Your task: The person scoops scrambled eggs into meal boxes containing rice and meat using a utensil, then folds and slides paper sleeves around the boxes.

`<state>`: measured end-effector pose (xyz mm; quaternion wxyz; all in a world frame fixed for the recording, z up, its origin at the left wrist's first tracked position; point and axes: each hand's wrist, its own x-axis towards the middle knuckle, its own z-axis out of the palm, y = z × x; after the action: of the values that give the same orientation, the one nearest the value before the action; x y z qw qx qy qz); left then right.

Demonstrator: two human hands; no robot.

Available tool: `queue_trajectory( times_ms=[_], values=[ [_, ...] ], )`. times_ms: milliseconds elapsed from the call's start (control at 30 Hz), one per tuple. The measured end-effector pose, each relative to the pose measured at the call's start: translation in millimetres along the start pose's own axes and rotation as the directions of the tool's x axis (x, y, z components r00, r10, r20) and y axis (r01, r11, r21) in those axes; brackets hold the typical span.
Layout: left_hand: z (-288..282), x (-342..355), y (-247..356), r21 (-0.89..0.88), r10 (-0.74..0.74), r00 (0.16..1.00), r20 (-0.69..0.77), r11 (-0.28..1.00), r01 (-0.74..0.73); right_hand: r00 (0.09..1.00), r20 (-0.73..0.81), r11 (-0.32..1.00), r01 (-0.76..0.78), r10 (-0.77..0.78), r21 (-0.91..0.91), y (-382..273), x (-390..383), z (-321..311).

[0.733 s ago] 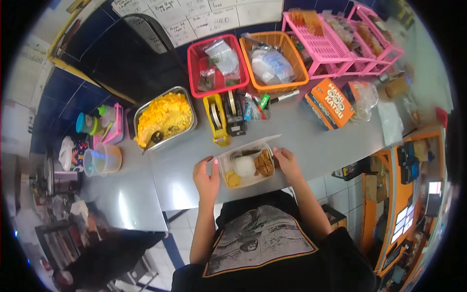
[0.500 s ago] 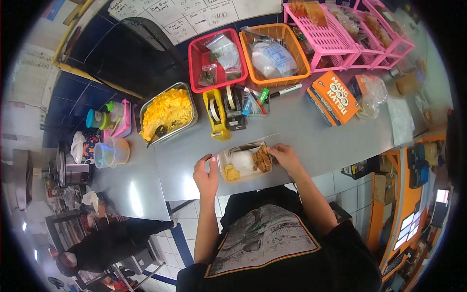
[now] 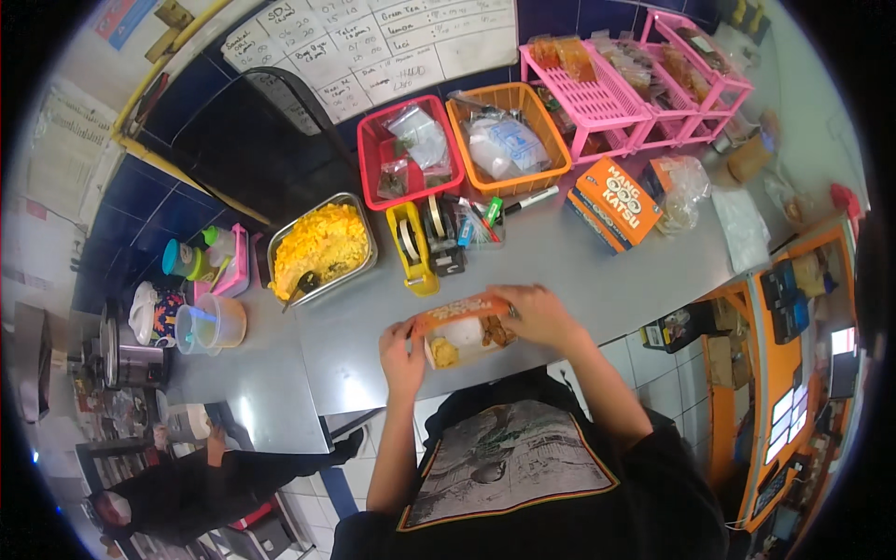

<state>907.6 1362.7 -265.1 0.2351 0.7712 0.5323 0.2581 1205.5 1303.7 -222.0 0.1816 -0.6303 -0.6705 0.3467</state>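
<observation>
My left hand is closed on the left side of a paper food box at the counter's front edge. My right hand grips the box's orange printed lid, which is tilted partway over the food. A yellow portion shows at the left, white rice, partly covered, in the middle, and fried brown pieces at the right. Behind the box stand a yellow tape dispenser, a dark one and a holder with pens.
Steel counter holds a tray of yellow food, red and orange baskets, pink racks, stacked orange boxes and plastic tubs. A co-worker in black is at lower left; an orange shelf unit is at right.
The lid, standing open earlier, has come forward over the food with its orange printed side showing. My right hand has moved up onto it and toward the left.
</observation>
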Motion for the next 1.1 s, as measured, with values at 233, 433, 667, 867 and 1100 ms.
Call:
queue_trajectory(
  times_ms=[233, 433, 667, 867, 1100],
  values=[
    [69.1, -56.5, -12.7, -0.039, -0.249, 0.951, 0.182, 0.965, 0.260, 0.912, -0.400, 0.893, 0.099, 0.095, 0.438, 30.2, -30.1, 116.1],
    [58.0, -44.7, -43.8, -0.542, -0.246, 0.963, -0.111, 0.827, 0.149, 0.923, -0.113, 0.829, -0.271, 0.368, 0.489, -0.8, -25.7, 47.1],
    [31.5, -58.0, 16.0, -0.453, 0.075, 0.995, -0.070, 0.886, -0.098, 0.978, -0.163, 0.564, 0.061, 0.133, 0.823, 46.6, -34.4, 106.5],
    [11.3, -44.0, 14.7, -0.647, -0.308, 0.907, 0.286, 0.636, 0.420, 0.998, 0.052, 0.256, -0.059, 0.034, 0.965, 71.0, -27.6, 111.8],
    [15.4, -1.5, -5.7, -0.390, -0.429, 0.768, 0.476, 0.679, 0.622, 0.906, 0.059, 0.646, -0.343, 0.418, 0.682, 14.8, -16.0, 74.3]
  ],
)
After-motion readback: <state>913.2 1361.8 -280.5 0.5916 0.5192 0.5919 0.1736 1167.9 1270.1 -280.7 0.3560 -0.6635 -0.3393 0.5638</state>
